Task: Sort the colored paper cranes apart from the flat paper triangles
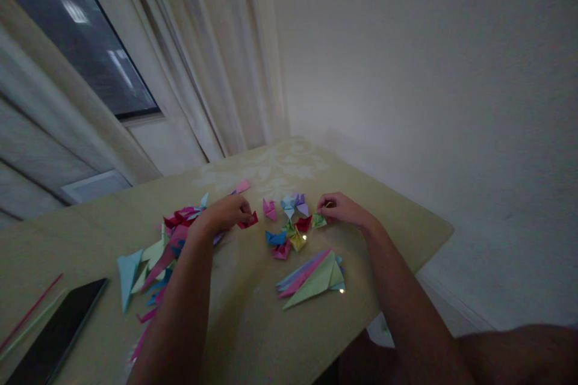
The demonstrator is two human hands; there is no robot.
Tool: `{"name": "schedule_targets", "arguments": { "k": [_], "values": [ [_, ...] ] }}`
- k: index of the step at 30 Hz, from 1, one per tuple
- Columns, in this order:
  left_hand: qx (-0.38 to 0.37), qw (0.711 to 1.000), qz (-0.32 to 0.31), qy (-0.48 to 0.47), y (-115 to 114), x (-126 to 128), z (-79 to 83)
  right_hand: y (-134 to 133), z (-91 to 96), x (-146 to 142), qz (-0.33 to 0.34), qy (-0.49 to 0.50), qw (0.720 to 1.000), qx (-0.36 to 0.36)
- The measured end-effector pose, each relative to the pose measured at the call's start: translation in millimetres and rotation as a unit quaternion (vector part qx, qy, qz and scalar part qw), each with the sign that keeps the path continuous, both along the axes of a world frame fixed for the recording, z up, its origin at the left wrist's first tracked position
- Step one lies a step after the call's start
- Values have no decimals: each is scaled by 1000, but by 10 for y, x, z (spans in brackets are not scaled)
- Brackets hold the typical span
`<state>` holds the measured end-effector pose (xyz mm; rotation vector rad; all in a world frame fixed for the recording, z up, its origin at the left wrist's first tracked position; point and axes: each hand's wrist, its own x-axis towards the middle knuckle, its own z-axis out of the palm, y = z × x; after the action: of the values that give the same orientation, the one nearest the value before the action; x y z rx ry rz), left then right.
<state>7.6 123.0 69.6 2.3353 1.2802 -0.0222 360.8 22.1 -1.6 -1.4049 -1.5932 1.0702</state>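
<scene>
Between the fingers of my left hand (232, 212) is a red folded paper piece (248, 221), just left of a loose group of small origami pieces. My right hand (336, 207) pinches at a light green origami piece (318, 221) on the group's right side. In the group are a pink piece (270, 209), a light blue one (288, 207), a purple one (300, 204), a dark red one (303, 224), a blue one (275, 238), a yellow one (297, 241) and a magenta one (281, 250).
Flat folded papers (313, 280) lie fanned nearer me. Left of my left arm spreads a pile of coloured folded paper (156, 255). A black phone or tablet (58, 331) and two thin sticks (31, 310) rest at the far left. A wall (406, 102) borders the table (388, 210).
</scene>
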Motion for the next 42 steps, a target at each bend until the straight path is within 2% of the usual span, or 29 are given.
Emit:
{"name": "schedule_targets", "arguments": {
  "k": [3,5,8,10,15,18,20,23,24,26,28,29,33,35,38,42],
  "values": [
    [-59,997,-53,2,-125,75,97,19,-18,-3,21,-29,999,8],
    [-72,995,-75,3,-180,142,137,43,-29,-23,17,-64,997,43],
    [-58,997,-54,-4,-214,225,143,95,-62,-86,-60,-123,984,113],
    [-51,998,-27,-1,-231,252,101,123,-92,-135,-109,-142,975,134],
    [-83,995,4,-58,-474,243,-163,119,-120,-224,-128,-167,972,106],
    [-10,990,33,-138,-770,207,-398,83,-101,-272,-104,-141,983,62],
    [60,960,112,-251,-974,170,-562,60,-88,-305,-85,-118,989,32],
    [128,890,228,-374,-1216,139,-763,40,-72,-340,-71,-100,992,6],
    [138,879,237,-389,-1269,148,-809,37,-67,-347,-69,-97,993,4],
    [133,881,210,-402,-1321,189,-868,35,-57,-354,-70,-93,993,6],
    [131,894,170,-394,-1298,222,-893,36,-52,-357,-73,-97,993,13],
    [155,898,161,-378,-1262,218,-901,38,-53,-358,-74,-103,992,19],
    [348,889,198,-223,-1049,11,-955,55,-81,-356,-72,-132,987,56],
    [393,884,211,-141,-969,-136,-993,69,-105,-352,-67,-139,986,70],
    [390,894,203,-88,-938,-250,-1009,89,-133,-345,-60,-146,985,75],
    [319,922,151,-158,-1030,-168,-925,108,-144,-339,-64,-161,980,102]
  ]
}}
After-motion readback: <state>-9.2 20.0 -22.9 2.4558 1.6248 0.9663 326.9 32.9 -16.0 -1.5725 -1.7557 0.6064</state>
